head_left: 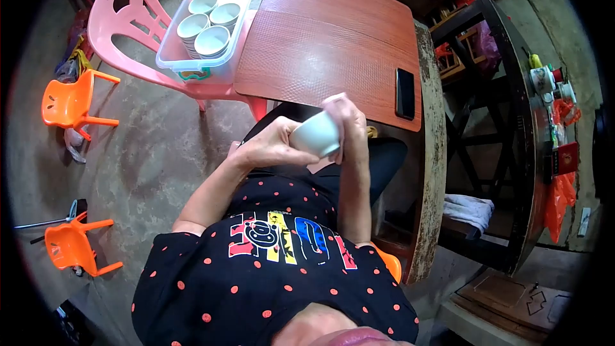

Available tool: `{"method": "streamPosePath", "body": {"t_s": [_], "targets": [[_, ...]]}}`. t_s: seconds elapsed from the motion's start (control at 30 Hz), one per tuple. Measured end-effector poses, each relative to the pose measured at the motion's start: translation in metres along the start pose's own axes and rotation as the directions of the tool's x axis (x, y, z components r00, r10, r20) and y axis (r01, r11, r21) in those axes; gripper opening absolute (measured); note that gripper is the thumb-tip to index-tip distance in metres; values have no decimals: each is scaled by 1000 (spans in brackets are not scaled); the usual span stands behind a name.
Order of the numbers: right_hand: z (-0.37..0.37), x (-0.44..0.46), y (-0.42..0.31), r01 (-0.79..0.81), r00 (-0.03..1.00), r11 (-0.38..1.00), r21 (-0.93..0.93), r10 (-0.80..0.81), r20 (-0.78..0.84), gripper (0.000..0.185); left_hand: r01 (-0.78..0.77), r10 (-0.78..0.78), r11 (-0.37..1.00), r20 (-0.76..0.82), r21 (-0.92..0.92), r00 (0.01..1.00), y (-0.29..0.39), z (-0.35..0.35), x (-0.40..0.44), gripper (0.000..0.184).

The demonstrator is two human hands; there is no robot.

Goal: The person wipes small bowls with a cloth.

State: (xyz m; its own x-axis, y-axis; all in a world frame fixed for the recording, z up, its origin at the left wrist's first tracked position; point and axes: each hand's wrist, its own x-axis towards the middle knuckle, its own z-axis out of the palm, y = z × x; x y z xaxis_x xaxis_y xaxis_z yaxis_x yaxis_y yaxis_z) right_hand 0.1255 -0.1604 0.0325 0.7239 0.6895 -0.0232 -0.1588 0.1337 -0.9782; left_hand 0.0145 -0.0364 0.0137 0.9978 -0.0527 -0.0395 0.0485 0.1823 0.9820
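White cup [315, 136] at mid-frame, just below the near edge of the counter [320, 35]; tilted, foot toward lower right. Both hands on it. Left hand [272, 146] partly closed, thumb and fingers gripping the cup's left side. Right hand [349, 125] curled around the right side, fingers bent; exact placing of its fingertips blurred, cannot tell.

Upper left: clear plastic tub [168, 64] on the seat of a pink chair [104, 16], beside the counter. Inside, stacked white cups [212, 41], four stacks showing, mouths up. Black phone [405, 93] flat on the counter near its right edge. Left side of frame: two orange chairs [64, 104] on the concrete floor [154, 147], well apart.
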Motion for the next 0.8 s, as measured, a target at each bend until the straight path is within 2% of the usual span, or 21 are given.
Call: {"method": "streamPosePath", "body": {"t_s": [0.03, 0.07, 0.1, 0.13, 0.17, 0.2, 0.23, 0.27, 0.3, 0.33, 0.37, 0.4, 0.47, 0.5, 0.53, 0.57, 0.63, 0.7, 0.73, 0.77, 0.8], "targets": [[-1, 0, -10, 188, 979, 921, -340, -150, 135, 26, 37, -40, 997, 38, 61, 998, 3, -1, 0, 31], [1, 0, -19, 353, 932, 718, -600, -211, 296, 25, -52, 52, 999, -85, 2, 995, 6, 14, 0, 28], [2, 0, -29, 504, 863, 420, -755, -207, 460, 25, -90, 80, 993, -123, -74, 989, 3, 18, 1, 25], [3, -1, -31, 509, 860, 439, -740, -254, 442, 23, -93, 89, 995, -116, -27, 989, 0, 17, 0, 24], [2, -1, -30, 389, 919, 656, -647, -222, 326, 24, -96, 97, 995, -107, 19, 990, -1, 14, -1, 23], [-1, -2, -25, 248, 963, 829, -501, -156, 219, 25, -74, 72, 997, -46, -30, 996, 1, 8, -3, 23], [-4, -2, -18, 101, 990, 945, -310, -63, 129, 26, -49, 50, 996, 15, -76, 999, 2, 3, -5, 23], [-12, -2, -12, -116, 989, 992, -52, 120, 83, 24, -95, 92, 990, -28, -106, 995, 1, 5, -4, 21], [-14, 0, 3, -85, 996, 961, 263, 73, 55, 22, -97, 93, 988, -41, -117, 995, 0, 5, -3, 21], [-7, 1, 19, -81, 975, 851, 518, 175, -135, 22, -99, 93, 987, -52, -129, 994, -3, 5, -2, 21], [2, 2, 30, -10, 905, 683, 730, 317, -284, 22, -100, 92, 985, -62, -140, 994, -4, 4, -1, 21], [-2, 1, 37, -48, 947, 657, 752, 268, -175, 23, -82, 79, 991, -29, -105, 996, -4, 3, 0, 23], [-19, 0, 18, -132, 987, 942, 310, 153, -42, 23, -27, 28, 1000, 31, -6, 999, 3, 0, -1, 26], [-22, -2, 6, -128, 991, 991, 44, 126, 46, 23, -2, 0, 999, 57, 44, 998, 10, -1, -2, 28], [-15, -4, -12, -52, 991, 966, -255, 81, 103, 25, 55, -64, 991, 68, 125, 996, 19, 0, -4, 31], [-6, -3, -11, 297, 954, 814, -499, -241, 175, 25, 87, -93, 987, 35, 137, 995, 10, -1, -2, 31], [-4, 0, -25, 488, 872, 564, -666, -344, 348, 28, -75, 82, 994, -85, 81, 993, 13, 12, -3, 30], [-4, -2, -18, 174, 984, 923, -343, -146, 106, 29, -23, 19, 998, -50, -65, 999, 11, 6, -6, 28], [-5, -3, -12, 3, 1000, 993, -119, 1, 27, 30, -23, 16, 990, -53, -138, 998, 10, 2, -6, 28], [-15, -3, -5, -116, 990, 980, 164, 99, 105, 27, -22, 12, 978, -53, -209, 999, 9, 0, -6, 27], [-9, -4, 10, -31, 998, 963, 269, 44, -41, 26, -46, 29, 944, -57, -327, 998, 5, -2, -5, 28]]}}
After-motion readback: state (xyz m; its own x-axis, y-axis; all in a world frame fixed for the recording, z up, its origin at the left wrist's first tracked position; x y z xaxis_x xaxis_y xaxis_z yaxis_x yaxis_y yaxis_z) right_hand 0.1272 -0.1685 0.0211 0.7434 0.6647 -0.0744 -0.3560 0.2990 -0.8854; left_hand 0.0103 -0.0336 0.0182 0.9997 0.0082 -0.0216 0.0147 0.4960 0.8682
